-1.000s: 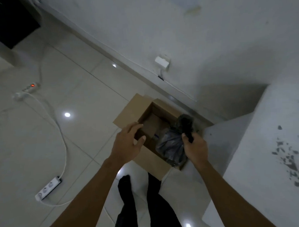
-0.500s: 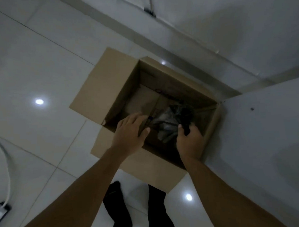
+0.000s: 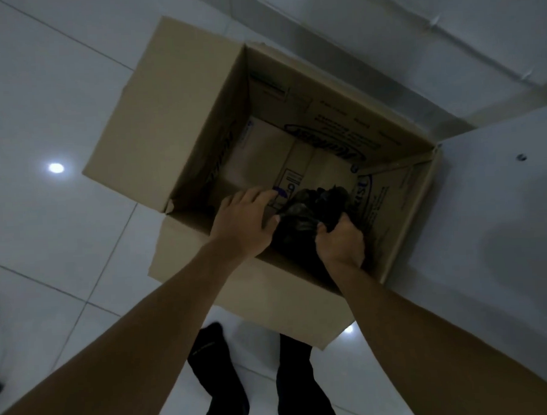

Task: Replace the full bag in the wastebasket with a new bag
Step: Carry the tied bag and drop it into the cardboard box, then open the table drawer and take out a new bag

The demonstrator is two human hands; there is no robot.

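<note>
A dark, crumpled full bag (image 3: 310, 212) sits low inside an open cardboard box (image 3: 180, 117), against its near right corner. My right hand (image 3: 341, 242) is closed on the bag's gathered top. My left hand (image 3: 246, 218) hovers over the box's near edge beside the bag, fingers spread, thumb close to the bag, holding nothing. The lower part of the bag is hidden by my hands and the box wall.
The box stands on glossy white floor tiles (image 3: 41, 92) with its flaps folded outward. A white wall or cabinet face (image 3: 500, 197) rises right against its right side, and a wall base (image 3: 384, 45) runs behind. My dark-trousered legs (image 3: 220, 382) stand just in front.
I have leaned closer over the box, which now fills the view. My right hand has lowered the bag deeper into the box. My left hand stays open beside it.
</note>
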